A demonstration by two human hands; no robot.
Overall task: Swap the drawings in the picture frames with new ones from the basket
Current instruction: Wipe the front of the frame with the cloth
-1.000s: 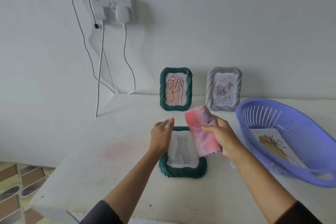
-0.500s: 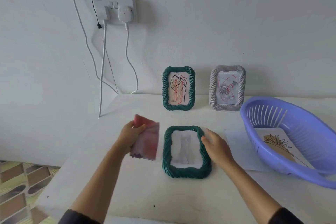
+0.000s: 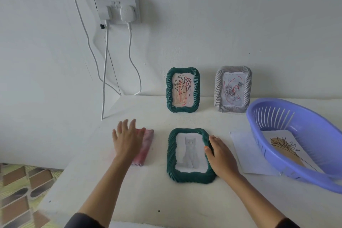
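Since half a second ago, the left hand (image 3: 127, 139) has put the pink cloth (image 3: 147, 146) down on the worktop (image 3: 148, 200). It now lies flat on the cloth, with the fingers (image 3: 132, 125) straight and a little spread. The right hand (image 3: 222, 155) has moved onto the lying green frame (image 3: 171, 153). Its thumb (image 3: 208, 151) now lies over the right rim, and the other fingers bend along the outer side, so the hand holds this rim.

The cloth is soft and folded, with a zigzag edge at its near end. The lying frame is between the two hands, flat on the worktop. Its rim has a twisted, rope-like relief, and it holds a pale grey cat drawing (image 3: 190, 152).

Beyond the fingers, two frames stand upright by the wall. The standing green frame (image 3: 169, 89) has a leaf drawing (image 3: 183, 89) in black and red lines; the small writing under the leaf is too small to read. The grey frame (image 3: 218, 89) has the same twisted relief and holds a sketch with red strokes.

To the right of the right hand lies a white sheet (image 3: 248, 153), partly under the basket (image 3: 296, 170). The basket is oval, of lilac plastic with slotted walls. In it lies a plant drawing (image 3: 285, 146), black lines over a brown shape.

On the wall, far above the left fingers, a white socket (image 3: 118, 9) has two plugs, and white cables (image 3: 104, 72) hang from it. Its label cannot be read.
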